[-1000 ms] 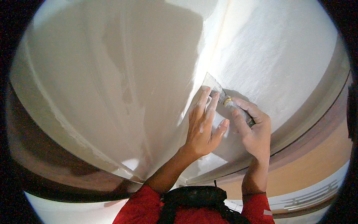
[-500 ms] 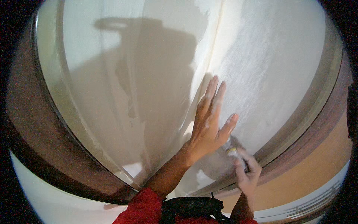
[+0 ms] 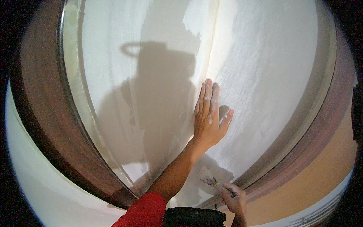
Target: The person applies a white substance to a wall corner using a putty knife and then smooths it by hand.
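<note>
Fingers stretched and dusted white, my left hand [image 3: 210,113] lies on the white plastered surface [image 3: 261,72] at the pale seam [image 3: 213,41], palm down, holding nothing. Lower right, my right hand [image 3: 232,198] is closed on the handle of a putty knife [image 3: 207,176], whose whitened blade points up and left, below my left hand; whether the blade touches the surface, I cannot tell. A large shadow of my head and gear falls on the left half of the surface.
Curved-looking dark brown wooden trim [image 3: 45,106] borders the left side, with white surface [image 3: 22,155] beyond. Purplish trim [image 3: 321,140] and an orange-tan band [image 3: 314,174] border the right. A black strapped pack [image 3: 193,216] sits at my body, bottom centre.
My right hand and putty knife have moved down, away from the seam's middle, below my left hand. My left hand remains near the seam, fingers spread. The view has shifted, showing more left trim.
</note>
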`<action>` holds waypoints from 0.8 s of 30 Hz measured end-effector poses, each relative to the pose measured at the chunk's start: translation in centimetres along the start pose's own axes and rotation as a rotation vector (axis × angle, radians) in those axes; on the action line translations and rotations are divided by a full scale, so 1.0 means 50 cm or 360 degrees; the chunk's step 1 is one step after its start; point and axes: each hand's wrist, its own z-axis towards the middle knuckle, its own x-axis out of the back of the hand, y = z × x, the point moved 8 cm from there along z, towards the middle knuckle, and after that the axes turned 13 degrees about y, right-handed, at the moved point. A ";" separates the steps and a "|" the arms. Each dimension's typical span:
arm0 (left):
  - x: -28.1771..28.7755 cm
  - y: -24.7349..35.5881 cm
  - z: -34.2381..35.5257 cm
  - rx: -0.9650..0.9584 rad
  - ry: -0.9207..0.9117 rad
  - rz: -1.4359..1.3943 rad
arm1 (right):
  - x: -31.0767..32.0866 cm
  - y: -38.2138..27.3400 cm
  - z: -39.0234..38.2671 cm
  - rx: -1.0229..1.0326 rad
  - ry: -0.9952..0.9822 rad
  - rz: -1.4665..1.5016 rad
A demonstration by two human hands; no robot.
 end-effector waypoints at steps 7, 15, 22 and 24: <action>0.022 -0.019 -0.112 0.0165 -0.0225 0.0047 | 0.046 0.003 -0.019 0.0098 0.0036 0.0020; 0.039 -0.029 -0.202 0.0206 -0.0282 0.0109 | 0.082 -0.045 -0.052 0.0120 0.0108 0.0648; 0.036 -0.035 -0.282 0.0337 -0.0385 0.0091 | 0.091 -0.020 -0.046 0.0115 0.0142 0.0462; 0.035 -0.038 -0.301 0.0322 -0.0364 0.0089 | 0.092 -0.034 -0.050 0.0132 0.0148 0.0485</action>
